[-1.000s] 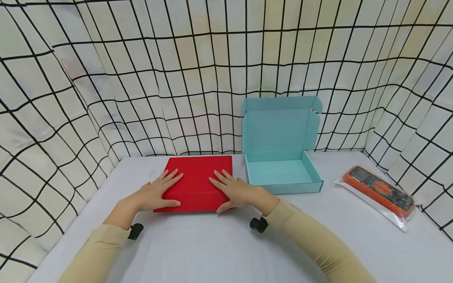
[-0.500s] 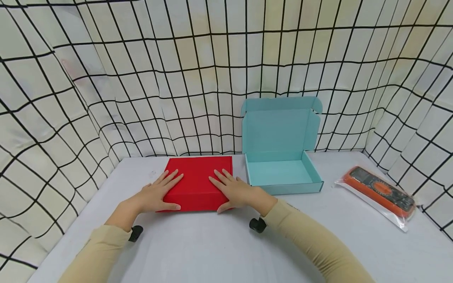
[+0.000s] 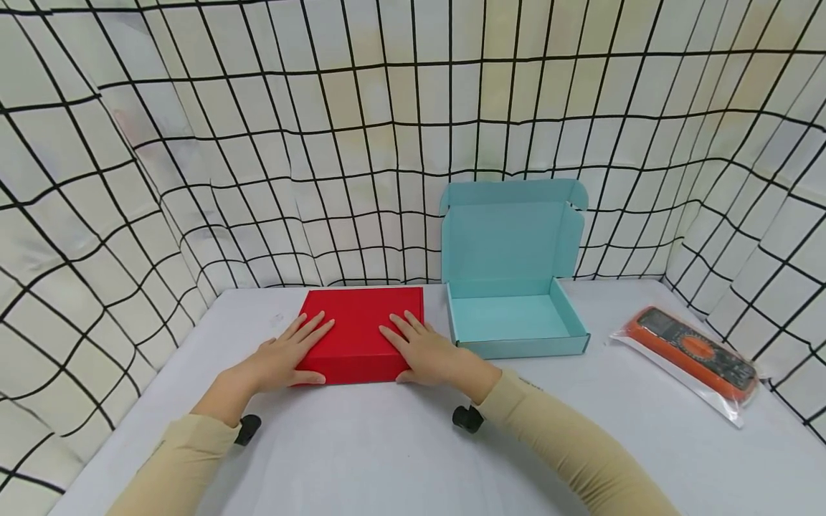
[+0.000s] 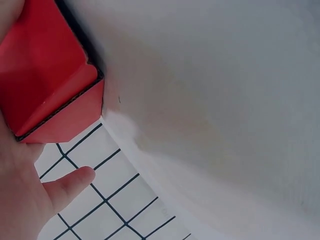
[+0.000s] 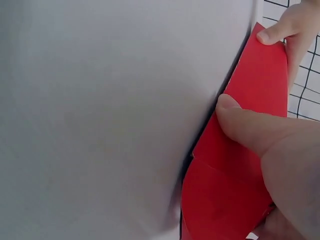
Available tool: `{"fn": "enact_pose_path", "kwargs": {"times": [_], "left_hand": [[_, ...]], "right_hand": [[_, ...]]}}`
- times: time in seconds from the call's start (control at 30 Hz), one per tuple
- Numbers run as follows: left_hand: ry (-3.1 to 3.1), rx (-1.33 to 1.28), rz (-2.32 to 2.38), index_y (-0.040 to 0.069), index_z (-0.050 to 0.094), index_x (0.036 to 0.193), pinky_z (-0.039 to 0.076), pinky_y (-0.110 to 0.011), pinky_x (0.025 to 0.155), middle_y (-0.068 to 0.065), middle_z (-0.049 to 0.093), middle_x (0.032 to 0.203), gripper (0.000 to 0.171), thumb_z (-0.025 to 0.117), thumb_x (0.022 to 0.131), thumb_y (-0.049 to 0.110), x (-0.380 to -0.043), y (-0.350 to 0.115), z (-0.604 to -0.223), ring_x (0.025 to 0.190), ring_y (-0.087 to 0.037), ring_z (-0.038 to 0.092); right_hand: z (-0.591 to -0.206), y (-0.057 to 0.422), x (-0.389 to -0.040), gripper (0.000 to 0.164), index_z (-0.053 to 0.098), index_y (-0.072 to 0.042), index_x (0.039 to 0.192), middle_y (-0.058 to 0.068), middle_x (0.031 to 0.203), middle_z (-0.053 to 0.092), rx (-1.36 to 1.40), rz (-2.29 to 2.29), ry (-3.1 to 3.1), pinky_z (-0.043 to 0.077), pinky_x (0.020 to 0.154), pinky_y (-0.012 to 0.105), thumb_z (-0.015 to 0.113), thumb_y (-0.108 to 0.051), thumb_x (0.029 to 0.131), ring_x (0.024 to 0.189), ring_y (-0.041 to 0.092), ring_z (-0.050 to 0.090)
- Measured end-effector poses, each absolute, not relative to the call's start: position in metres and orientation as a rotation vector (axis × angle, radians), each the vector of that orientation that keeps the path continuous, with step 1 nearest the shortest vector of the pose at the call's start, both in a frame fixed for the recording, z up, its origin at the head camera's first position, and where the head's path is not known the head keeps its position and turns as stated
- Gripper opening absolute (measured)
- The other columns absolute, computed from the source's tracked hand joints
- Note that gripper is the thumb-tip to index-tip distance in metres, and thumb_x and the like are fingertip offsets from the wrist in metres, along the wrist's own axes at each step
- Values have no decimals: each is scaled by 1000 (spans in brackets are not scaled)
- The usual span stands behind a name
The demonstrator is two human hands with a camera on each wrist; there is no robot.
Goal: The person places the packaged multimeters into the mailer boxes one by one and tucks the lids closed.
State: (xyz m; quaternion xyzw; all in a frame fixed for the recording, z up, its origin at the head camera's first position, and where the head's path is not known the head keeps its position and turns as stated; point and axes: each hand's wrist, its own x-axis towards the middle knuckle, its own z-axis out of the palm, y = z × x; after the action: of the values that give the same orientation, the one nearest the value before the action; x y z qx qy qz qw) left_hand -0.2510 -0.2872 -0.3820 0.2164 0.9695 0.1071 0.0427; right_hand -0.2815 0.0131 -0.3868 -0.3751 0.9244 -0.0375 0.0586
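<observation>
Red box (image 3: 358, 333), lid down, between my two hands — contents hidden. My left hand (image 3: 284, 358) and right hand (image 3: 429, 355) lie at its opposite sides, fingers extended over the lid and clenched round nothing; both thumbs meet the front panel. For a good result, I judge, matched, gentle pressure from each hand should keep the cardboard square; pushing harder on one side could skew or dent it. To the right of my right hand and a little beyond: a light-blue box (image 3: 523, 348), lid raised, inner floor visible. Farther right — an orange multimeter (image 3: 697, 347) inside a clear plastic bag (image 3: 729, 411).
</observation>
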Motion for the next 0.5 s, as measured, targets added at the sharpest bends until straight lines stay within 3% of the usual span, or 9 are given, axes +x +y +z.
{"fn": "enact_pose_path", "kwargs": {"times": [0.33,0.5], "left_hand": [[2970,677,345,12,23,164,34,-78,99,-18,12,169,96,77,90,43,-249,-285,-382,151,-50,9],[2959,667,353,14,22,164,32,-79,101,-16,11,169,99,80,88,40,-248,-285,-380,151,-48,8]], "right_hand": [[-386,13,-278,97,27,-20,164,11,167,25,-1126,-148,2852,32,118,50,84,-33,86,153,35,19],[-385,16,-280,97,24,-19,165,12,168,21,-1174,-105,2831,30,119,51,81,-37,88,154,36,17]]}}
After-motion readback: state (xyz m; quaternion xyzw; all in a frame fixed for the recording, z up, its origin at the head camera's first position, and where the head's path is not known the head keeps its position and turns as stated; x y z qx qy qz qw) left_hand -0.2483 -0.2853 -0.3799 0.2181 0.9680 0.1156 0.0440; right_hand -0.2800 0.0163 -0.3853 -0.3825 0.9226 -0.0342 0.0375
